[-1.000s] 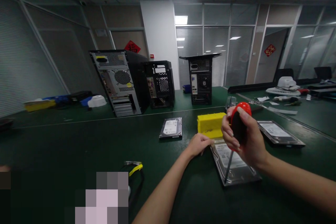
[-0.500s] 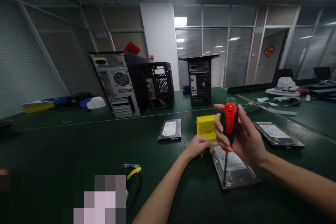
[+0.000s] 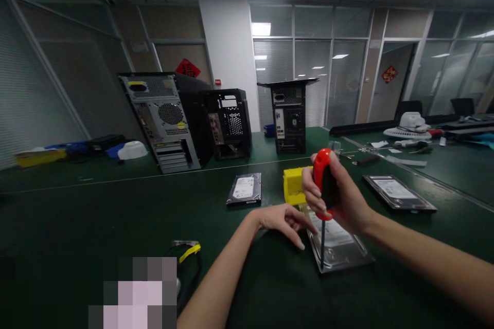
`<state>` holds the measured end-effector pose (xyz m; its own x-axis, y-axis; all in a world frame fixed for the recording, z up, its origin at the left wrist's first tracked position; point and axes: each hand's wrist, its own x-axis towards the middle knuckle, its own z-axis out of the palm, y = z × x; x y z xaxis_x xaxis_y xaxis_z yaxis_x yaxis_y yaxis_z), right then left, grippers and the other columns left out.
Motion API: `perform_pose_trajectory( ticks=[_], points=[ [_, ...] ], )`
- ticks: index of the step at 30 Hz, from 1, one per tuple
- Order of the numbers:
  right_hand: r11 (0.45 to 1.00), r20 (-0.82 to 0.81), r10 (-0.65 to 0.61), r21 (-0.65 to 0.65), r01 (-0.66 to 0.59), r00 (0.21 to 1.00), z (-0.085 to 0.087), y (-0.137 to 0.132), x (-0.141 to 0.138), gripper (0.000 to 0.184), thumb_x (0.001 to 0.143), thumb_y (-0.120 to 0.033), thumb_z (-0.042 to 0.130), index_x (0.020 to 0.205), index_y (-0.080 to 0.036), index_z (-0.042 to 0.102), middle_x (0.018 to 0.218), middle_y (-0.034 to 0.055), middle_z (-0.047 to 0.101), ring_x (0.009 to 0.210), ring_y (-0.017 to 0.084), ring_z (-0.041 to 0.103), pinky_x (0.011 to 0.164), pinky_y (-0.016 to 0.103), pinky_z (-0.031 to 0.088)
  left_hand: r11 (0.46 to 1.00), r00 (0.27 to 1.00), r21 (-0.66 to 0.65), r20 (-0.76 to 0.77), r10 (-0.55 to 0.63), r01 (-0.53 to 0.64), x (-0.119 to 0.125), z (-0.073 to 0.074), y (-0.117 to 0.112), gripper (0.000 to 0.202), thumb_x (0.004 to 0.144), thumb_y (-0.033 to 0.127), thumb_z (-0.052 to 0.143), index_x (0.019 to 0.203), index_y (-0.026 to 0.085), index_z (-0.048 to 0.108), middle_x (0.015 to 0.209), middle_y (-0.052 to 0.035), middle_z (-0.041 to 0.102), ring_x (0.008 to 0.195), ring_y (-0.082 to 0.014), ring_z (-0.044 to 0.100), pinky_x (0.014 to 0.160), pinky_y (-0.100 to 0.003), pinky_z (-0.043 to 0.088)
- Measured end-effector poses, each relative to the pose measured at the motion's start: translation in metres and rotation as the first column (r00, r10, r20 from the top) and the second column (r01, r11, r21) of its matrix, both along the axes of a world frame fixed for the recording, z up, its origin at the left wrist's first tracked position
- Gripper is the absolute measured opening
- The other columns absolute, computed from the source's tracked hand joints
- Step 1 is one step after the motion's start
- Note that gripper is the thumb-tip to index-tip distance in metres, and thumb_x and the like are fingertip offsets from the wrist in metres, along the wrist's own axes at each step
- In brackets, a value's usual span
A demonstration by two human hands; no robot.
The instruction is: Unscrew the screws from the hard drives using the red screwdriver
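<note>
My right hand [image 3: 341,196] is wrapped round the red-and-black handle of a screwdriver [image 3: 323,185], held upright. Its thin shaft points down, with the tip on the near left corner of a silver hard drive [image 3: 341,247] lying flat on the green table [image 3: 116,211]. My left hand [image 3: 281,220] rests on the table at the drive's left edge, fingers stretched out and spread, touching or almost touching it. A yellow box [image 3: 293,190] sits just behind the drive.
A second hard drive [image 3: 244,188] lies to the left and a third hard drive [image 3: 397,193] to the right. Three computer towers [image 3: 165,121] stand at the back. A yellow-and-black tool [image 3: 187,252] lies near left. Small parts and a white object [image 3: 411,124] sit far right.
The view has swung slightly right. My right hand closed tighter round the screwdriver handle, and my left hand slid back a little with its fingers spreading out.
</note>
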<state>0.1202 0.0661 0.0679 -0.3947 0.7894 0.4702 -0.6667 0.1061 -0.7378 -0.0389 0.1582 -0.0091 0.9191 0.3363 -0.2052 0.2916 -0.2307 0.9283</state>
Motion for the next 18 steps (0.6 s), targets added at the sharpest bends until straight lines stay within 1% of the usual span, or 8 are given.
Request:
perform_pose_trajectory(
  ticks=[2,4,7,10,12,13,15,18],
  points=[
    [1.0,0.02,-0.027,0.007,0.027,0.999,0.0,0.001,0.0,0.035,0.084,-0.05,0.038,0.079,-0.018,0.053,0.06,-0.0021,0.048,0.04,0.006,0.041,0.036,0.018,0.032,0.998,0.996,-0.021,-0.061,-0.058,0.057,0.001,0.007,-0.004,0.053,0.053,0.027,0.077,0.103,0.019,0.063,0.066,0.0049,0.054,0.055,-0.0044,0.047,0.049,-0.015,0.036],
    [0.999,0.039,-0.038,0.005,0.038,0.999,0.001,0.002,0.002,0.041,0.083,-0.052,0.036,0.082,-0.017,0.055,0.064,-0.0003,0.05,0.044,0.007,0.046,0.04,0.021,0.037,0.993,0.99,-0.059,-0.091,-0.105,0.1,0.004,0.012,-0.007,0.057,0.052,0.029,0.078,0.106,0.018,0.062,0.068,0.0041,0.055,0.056,-0.0057,0.05,0.051,-0.016,0.039],
    [1.0,0.048,0.008,-0.008,-0.008,0.999,0.002,0.002,0.004,0.049,0.081,-0.059,0.031,0.089,-0.016,0.055,0.065,0.0,0.049,0.041,0.007,0.044,0.037,0.021,0.035,0.987,0.983,-0.046,-0.096,-0.158,0.154,0.013,0.015,-0.011,0.058,0.052,0.031,0.077,0.106,0.017,0.062,0.074,0.0014,0.059,0.061,-0.0088,0.055,0.056,-0.019,0.044],
    [0.999,0.005,0.042,-0.012,-0.042,0.999,0.002,0.002,0.003,0.046,0.081,-0.059,0.031,0.095,-0.021,0.052,0.063,-0.0027,0.047,0.035,0.004,0.036,0.032,0.018,0.027,0.966,0.964,0.059,-0.103,-0.245,0.252,0.026,0.017,-0.015,0.053,0.055,0.03,0.076,0.105,0.018,0.063,0.081,0.0002,0.063,0.066,-0.0099,0.055,0.059,-0.019,0.045],
    [0.998,-0.002,0.058,-0.009,-0.058,0.998,0.001,0.001,0.002,0.039,0.083,-0.056,0.033,0.092,-0.022,0.052,0.063,-0.0032,0.048,0.034,0.004,0.034,0.031,0.017,0.025,0.932,0.936,0.117,-0.125,-0.329,0.343,0.034,0.017,-0.017,0.045,0.057,0.028,0.074,0.1,0.017,0.066,0.083,0.0001,0.065,0.069,-0.0111,0.056,0.061,-0.019,0.044],
    [0.998,0.004,0.06,-0.007,-0.06,0.998,0.001,0.0,0.001,0.037,0.083,-0.054,0.035,0.089,-0.022,0.052,0.064,-0.0027,0.048,0.035,0.004,0.036,0.032,0.017,0.027,0.911,0.92,0.141,-0.131,-0.37,0.387,0.038,0.017,-0.018,0.041,0.059,0.027,0.073,0.099,0.016,0.066,0.084,-0.0002,0.065,0.07,-0.0116,0.056,0.061,-0.019,0.044],
    [0.999,0.022,0.041,-0.006,-0.041,0.999,0.002,0.0,0.001,0.037,0.084,-0.052,0.036,0.085,-0.02,0.053,0.068,-0.001,0.051,0.039,0.006,0.042,0.035,0.019,0.033,0.887,0.901,0.165,-0.128,-0.415,0.432,0.043,0.016,-0.019,0.036,0.06,0.023,0.072,0.095,0.014,0.068,0.086,-0.001,0.066,0.074,-0.0128,0.057,0.064,-0.019,0.044],
    [1.0,0.033,0.01,-0.017,-0.009,0.999,0.003,0.001,0.002,0.041,0.084,-0.052,0.034,0.084,-0.017,0.055,0.072,0.0008,0.051,0.043,0.007,0.046,0.038,0.021,0.037,0.894,0.906,0.149,-0.119,-0.407,0.422,0.046,0.016,-0.021,0.028,0.06,0.018,0.071,0.087,0.013,0.069,0.083,-0.0013,0.067,0.081,-0.015,0.059,0.071,-0.02,0.045]
  ],
)
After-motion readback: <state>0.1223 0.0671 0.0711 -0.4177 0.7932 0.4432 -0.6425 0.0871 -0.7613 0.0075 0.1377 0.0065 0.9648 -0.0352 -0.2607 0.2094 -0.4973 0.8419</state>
